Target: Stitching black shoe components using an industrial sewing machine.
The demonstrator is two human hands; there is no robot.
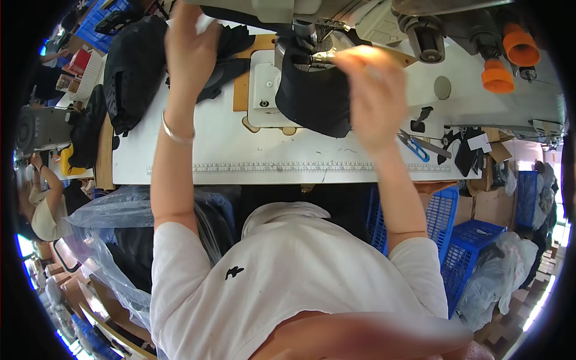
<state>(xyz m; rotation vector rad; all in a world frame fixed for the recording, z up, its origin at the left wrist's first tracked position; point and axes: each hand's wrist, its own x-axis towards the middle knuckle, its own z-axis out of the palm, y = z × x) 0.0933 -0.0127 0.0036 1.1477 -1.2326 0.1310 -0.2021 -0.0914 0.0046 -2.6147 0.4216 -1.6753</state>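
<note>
A black fabric piece (313, 102) hangs in a curve around the sewing machine's work arm, under the needle area (321, 51). Just right of it my right hand (378, 96) is raised, its fingertips near the lit needle; motion smears the fingers, so a grip cannot be made out. My left hand (193, 51), with a bangle at the wrist, is lifted at the upper left, away from that piece. Its thumb stands apart from the other fingers, which are blurred and partly cut off by the top edge. Loose black fabric pieces (225, 78) lie beside it.
A black fabric heap (135, 72) covers the table's left end. Blue-handled scissors (417, 149) lie at the right, with a printed ruler (270, 168) along the front edge. Orange knobs (498, 77) hang upper right. Blue crates (471, 249) and a plastic-wrapped bundle (114, 210) stand below the table.
</note>
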